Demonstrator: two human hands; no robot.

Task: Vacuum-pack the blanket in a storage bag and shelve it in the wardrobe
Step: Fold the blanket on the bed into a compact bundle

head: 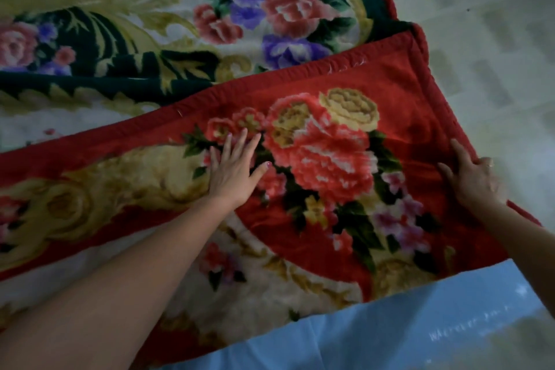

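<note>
Blanket: a thick plush blanket with a red border and rose print lies spread on the floor; a folded-over part shows its red face, and beyond that fold the other face shows dark green with pink and purple flowers.
Left hand: the left hand lies flat on the red face, just left of the large red rose printed near the blanket's middle.
Left fingers: straight and spread wide, palm down, pressing the pile and holding nothing.
Right hand: the right hand sits at the blanket's right-hand edge, right of the same rose.
Right fingers: curled over the red hem, thumb on top of the fabric, gripping that edge.
Storage bag: a pale blue sheet of plastic, likely the storage bag, lies on the near side of the blanket, touching its near edge; faint white lettering on it is too blurred to read.
Floor: light tiled floor shows to the right of the blanket.
</note>
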